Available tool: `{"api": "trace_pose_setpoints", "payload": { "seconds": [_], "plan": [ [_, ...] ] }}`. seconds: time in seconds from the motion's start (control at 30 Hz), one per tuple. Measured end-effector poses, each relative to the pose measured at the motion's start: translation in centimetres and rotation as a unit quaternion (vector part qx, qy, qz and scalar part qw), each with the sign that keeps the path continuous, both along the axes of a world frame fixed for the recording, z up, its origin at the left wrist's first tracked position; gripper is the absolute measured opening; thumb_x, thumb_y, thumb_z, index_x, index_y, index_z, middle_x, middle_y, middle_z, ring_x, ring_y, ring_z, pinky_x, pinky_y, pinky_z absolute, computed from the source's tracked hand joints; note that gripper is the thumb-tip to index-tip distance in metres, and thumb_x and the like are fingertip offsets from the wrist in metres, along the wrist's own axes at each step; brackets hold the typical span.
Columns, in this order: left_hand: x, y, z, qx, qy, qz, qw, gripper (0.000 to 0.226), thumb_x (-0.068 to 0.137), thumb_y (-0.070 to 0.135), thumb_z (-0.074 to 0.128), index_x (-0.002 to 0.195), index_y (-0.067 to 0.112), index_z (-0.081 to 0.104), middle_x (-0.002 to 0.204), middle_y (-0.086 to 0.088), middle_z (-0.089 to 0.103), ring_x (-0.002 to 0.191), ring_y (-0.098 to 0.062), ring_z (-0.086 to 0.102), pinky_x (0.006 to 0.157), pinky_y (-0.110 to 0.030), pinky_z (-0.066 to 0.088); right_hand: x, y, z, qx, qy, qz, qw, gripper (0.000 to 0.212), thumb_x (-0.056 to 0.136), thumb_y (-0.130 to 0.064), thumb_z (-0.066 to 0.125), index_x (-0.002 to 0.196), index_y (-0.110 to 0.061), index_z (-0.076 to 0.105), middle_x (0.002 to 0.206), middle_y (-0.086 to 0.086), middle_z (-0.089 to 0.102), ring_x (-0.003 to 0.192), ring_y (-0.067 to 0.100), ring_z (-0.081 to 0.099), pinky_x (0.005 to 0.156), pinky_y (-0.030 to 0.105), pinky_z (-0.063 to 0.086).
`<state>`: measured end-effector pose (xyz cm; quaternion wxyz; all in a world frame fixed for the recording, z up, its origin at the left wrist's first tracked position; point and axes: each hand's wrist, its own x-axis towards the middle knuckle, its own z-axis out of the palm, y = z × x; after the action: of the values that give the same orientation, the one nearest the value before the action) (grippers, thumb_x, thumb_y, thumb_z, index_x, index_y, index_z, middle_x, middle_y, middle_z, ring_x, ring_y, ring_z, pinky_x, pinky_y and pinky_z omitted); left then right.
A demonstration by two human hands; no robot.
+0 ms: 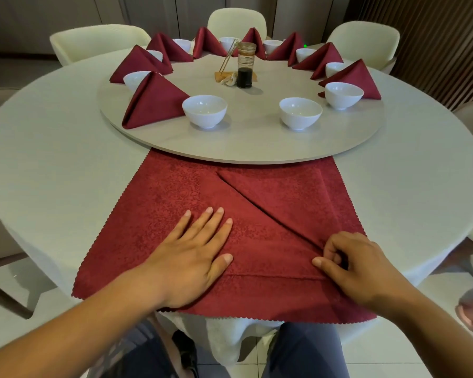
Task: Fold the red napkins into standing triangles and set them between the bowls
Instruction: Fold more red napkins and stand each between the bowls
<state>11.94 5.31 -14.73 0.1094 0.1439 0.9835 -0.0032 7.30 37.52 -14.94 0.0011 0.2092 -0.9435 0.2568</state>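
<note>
Mid-fold on one red napkin (257, 241), spread flat on the near part of the worktop (52, 173), far hem at the rim of the turntable (230, 156), near hem at the worktop's near edge. Presses down left of the napkin's centre with the left grip (191, 255), palm flat, fingers straight and spread. Pinches cloth at the near right with the right grip (358, 268), thumb and curled fingers closed on the low end of a folded flap (298, 200). Shows a long diagonal edge on that flap, from far centre down to the near-right pinch. Leaves the far-left corner unfolded, far and left of the left grip, the nearer of the two. Probably calls for a matching fold of that corner toward the centre line. Beyond, on the turntable: standing napkins (153, 102) between most bowls, none yet between the near-left bowl (204, 111) and the near-right bowl (300, 113), straight across from the flat napkin.
</note>
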Motion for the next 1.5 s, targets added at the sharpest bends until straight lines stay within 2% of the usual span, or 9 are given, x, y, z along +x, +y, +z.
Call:
{"api": "trace_pose_setpoints", "payload": {
  "seconds": [0.17, 0.27, 0.33, 0.6, 0.87, 1.0, 1.2, 1.33, 1.5],
  "plan": [
    [-0.9, -0.1, 1.3, 0.057, -0.031, -0.009, 0.998, 0.084, 0.089, 0.074, 0.006, 0.162, 0.034, -0.004, 0.167, 0.007, -0.023, 0.148, -0.008, -0.034, 0.121, -0.047, -0.023, -0.1, 0.2, 0.6, -0.025, -0.039, 0.005, 0.999, 0.022, 0.086, -0.030, 0.074, 0.074, -0.031, 0.055, 0.077, -0.018, 0.059, 0.078, 0.005, 0.052, 0.069, 0.024, 0.037],
    [-0.9, 2.3, 2.0, 0.198, 0.058, -0.069, 0.976, 0.061, 0.090, 0.038, 0.039, 0.150, 0.036, 0.045, 0.167, 0.013, 0.022, 0.155, -0.002, 0.003, 0.128, -0.040, 0.001, -0.3, 0.3, 0.6, -0.012, -0.031, 0.029, 0.999, 0.016, 0.088, -0.029, 0.072, 0.081, -0.037, 0.060, 0.076, -0.015, 0.060, 0.079, 0.005, 0.053, 0.074, 0.027, 0.042],
    [-0.6, 4.8, 2.4, 0.250, 0.055, -0.107, 0.961, 0.051, 0.093, 0.028, 0.045, 0.143, 0.035, 0.056, 0.160, 0.017, 0.036, 0.150, 0.002, 0.021, 0.125, -0.033, 0.017, -0.4, 0.5, 0.5, -0.010, -0.030, 0.040, 0.999, 0.019, 0.088, -0.027, 0.072, 0.086, -0.043, 0.063, 0.076, -0.015, 0.060, 0.082, 0.005, 0.053, 0.077, 0.027, 0.043],
    [-0.8, 8.7, -0.3, 0.133, 0.084, -0.160, 0.974, 0.060, 0.106, 0.050, 0.028, 0.161, 0.025, 0.026, 0.171, 0.006, 0.009, 0.146, -0.013, 0.017, 0.115, -0.035, 0.019, -0.1, 2.1, 0.0, -0.016, -0.017, 0.081, 0.996, 0.026, 0.092, -0.038, 0.061, 0.114, -0.051, 0.067, 0.095, -0.023, 0.060, 0.096, 0.007, 0.057, 0.086, 0.024, 0.043],
    [-1.1, 8.6, 0.3, 0.186, 0.061, -0.137, 0.971, 0.061, 0.102, 0.056, 0.042, 0.159, 0.038, 0.027, 0.169, 0.016, 0.012, 0.145, -0.004, 0.019, 0.114, -0.033, 0.020, 0.5, 3.4, 1.2, -0.075, -0.054, 0.100, 0.991, 0.028, 0.074, -0.052, 0.080, 0.099, -0.045, 0.073, 0.108, -0.020, 0.064, 0.110, 0.011, 0.059, 0.093, 0.019, 0.043],
    [-1.2, 9.1, 0.6, 0.156, 0.114, -0.139, 0.971, 0.059, 0.101, 0.054, 0.043, 0.156, 0.035, 0.034, 0.168, 0.012, 0.020, 0.138, -0.011, 0.036, 0.104, -0.037, 0.036, 0.8, 2.7, 1.0, -0.053, -0.003, 0.099, 0.994, 0.004, 0.087, -0.041, 0.074, 0.090, -0.042, 0.072, 0.099, -0.021, 0.063, 0.101, 0.011, 0.060, 0.089, 0.023, 0.044],
    [-2.0, 10.9, 0.9, 0.098, 0.162, -0.165, 0.968, 0.060, 0.102, 0.051, 0.033, 0.157, 0.027, 0.033, 0.162, 0.005, 0.038, 0.120, -0.017, 0.053, 0.088, -0.035, 0.044, 1.4, 1.2, 2.1, -0.083, 0.015, 0.062, 0.994, 0.021, 0.093, -0.019, 0.067, 0.085, -0.037, 0.061, 0.091, -0.016, 0.061, 0.090, 0.012, 0.059, 0.077, 0.019, 0.043],
    [-2.3, 10.5, 2.4, 0.160, 0.104, -0.160, 0.968, 0.048, 0.108, 0.041, 0.029, 0.153, 0.032, 0.041, 0.151, 0.014, 0.050, 0.120, -0.012, 0.050, 0.095, -0.034, 0.042, 2.2, 0.7, 3.7, -0.122, 0.012, 0.091, 0.988, 0.013, 0.090, -0.025, 0.073, 0.097, -0.035, 0.068, 0.099, -0.016, 0.064, 0.099, 0.012, 0.062, 0.083, 0.017, 0.045],
    [-2.3, 8.1, 4.0, 0.314, 0.005, -0.096, 0.944, 0.038, 0.110, 0.034, 0.037, 0.145, 0.036, 0.052, 0.124, 0.014, 0.063, 0.116, -0.004, 0.052, 0.104, -0.028, 0.040, 2.4, 2.4, 4.7, -0.177, -0.035, 0.089, 0.980, 0.050, 0.075, -0.047, 0.084, 0.121, -0.042, 0.066, 0.128, -0.016, 0.063, 0.125, 0.006, 0.056, 0.100, 0.011, 0.040]
  ]
}}
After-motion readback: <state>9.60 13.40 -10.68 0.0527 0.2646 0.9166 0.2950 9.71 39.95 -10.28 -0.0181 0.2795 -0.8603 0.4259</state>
